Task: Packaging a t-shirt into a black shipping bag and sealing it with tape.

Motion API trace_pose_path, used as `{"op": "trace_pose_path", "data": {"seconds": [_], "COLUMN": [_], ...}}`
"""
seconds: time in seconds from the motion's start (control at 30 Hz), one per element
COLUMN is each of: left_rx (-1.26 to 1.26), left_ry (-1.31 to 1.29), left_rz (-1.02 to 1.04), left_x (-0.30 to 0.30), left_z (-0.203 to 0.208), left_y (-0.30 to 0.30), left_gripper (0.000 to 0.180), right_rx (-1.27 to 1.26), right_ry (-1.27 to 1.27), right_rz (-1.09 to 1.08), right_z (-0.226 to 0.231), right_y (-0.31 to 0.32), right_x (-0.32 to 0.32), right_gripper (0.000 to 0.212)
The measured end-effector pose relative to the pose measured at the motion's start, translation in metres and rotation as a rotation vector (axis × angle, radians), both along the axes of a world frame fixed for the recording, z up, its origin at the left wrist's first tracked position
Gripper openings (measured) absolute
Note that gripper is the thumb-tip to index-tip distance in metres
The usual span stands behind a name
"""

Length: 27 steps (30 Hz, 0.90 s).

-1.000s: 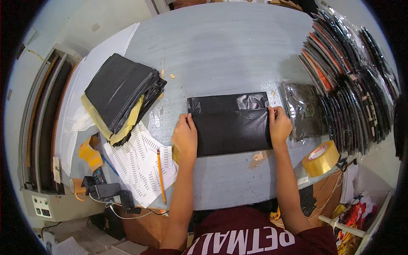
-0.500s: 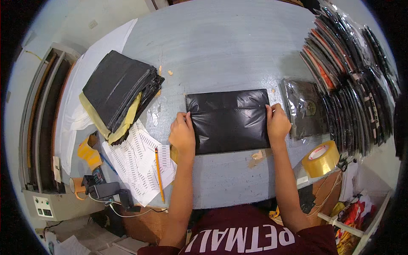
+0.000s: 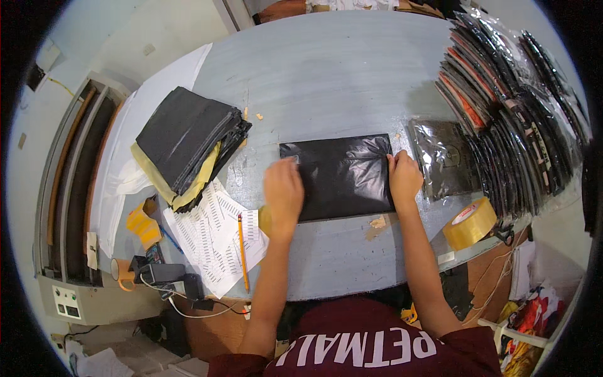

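Observation:
A flat black plastic mailing bag (image 3: 345, 179), glossy and creased, lies on the table in front of me. At its right edge, the fingers of my right hand (image 3: 406, 179) are closed, pinching the side of the bag. My left hand (image 3: 284, 188) is over the bag's upper left part, its fingers curled and smeared by motion. Something pale shows at its fingertips, too small to make out. A clear bag with a dark folded garment (image 3: 443, 157) lies just right of my right hand.
Left on the grey table (image 3: 326, 75) are a stack of black bags (image 3: 188, 135), printed label sheets (image 3: 210, 235), a pencil (image 3: 243, 251) and a mug (image 3: 122, 273). To the right are a clear tape roll (image 3: 470, 223) and rows of bagged garments (image 3: 512, 151).
My left hand has moved from the bag's left edge inward over its upper left part. My right hand still holds the right edge. The view has shifted slightly.

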<state>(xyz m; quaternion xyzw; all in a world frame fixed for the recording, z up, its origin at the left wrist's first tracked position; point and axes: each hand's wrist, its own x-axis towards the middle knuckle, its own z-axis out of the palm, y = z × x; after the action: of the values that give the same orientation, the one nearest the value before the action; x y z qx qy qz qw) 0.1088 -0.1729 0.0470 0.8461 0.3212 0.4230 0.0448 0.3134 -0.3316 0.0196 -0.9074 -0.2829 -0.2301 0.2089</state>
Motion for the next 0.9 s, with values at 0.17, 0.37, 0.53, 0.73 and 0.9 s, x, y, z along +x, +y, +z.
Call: {"op": "trace_pose_path", "data": {"seconds": [0.17, 0.37, 0.53, 0.73, 0.9], "left_rx": [0.024, 0.051, 0.046, 0.032, 0.008], "left_ry": [0.242, 0.288, 0.314, 0.308, 0.324], "left_rz": [-0.409, -0.301, -0.331, -0.369, -0.352], "left_x": [0.038, 0.043, 0.041, 0.042, 0.044], "left_z": [0.001, -0.016, -0.009, -0.012, -0.018], "left_y": [-0.075, -0.082, -0.074, -0.065, -0.066], "left_gripper": [0.029, 0.041, 0.046, 0.046, 0.050], "right_rx": [0.018, 0.034, 0.028, 0.160, 0.385], "right_ry": [0.007, -0.016, 0.021, 0.062, 0.159], "right_rz": [-0.003, -0.003, 0.000, 0.065, 0.510], "right_z": [-0.002, -0.009, -0.010, 0.012, 0.038], "right_y": [0.000, -0.003, -0.005, -0.007, 0.000], "right_x": [0.003, 0.004, 0.004, 0.000, -0.034], "right_gripper": [0.025, 0.025, 0.024, 0.021, 0.022]}}
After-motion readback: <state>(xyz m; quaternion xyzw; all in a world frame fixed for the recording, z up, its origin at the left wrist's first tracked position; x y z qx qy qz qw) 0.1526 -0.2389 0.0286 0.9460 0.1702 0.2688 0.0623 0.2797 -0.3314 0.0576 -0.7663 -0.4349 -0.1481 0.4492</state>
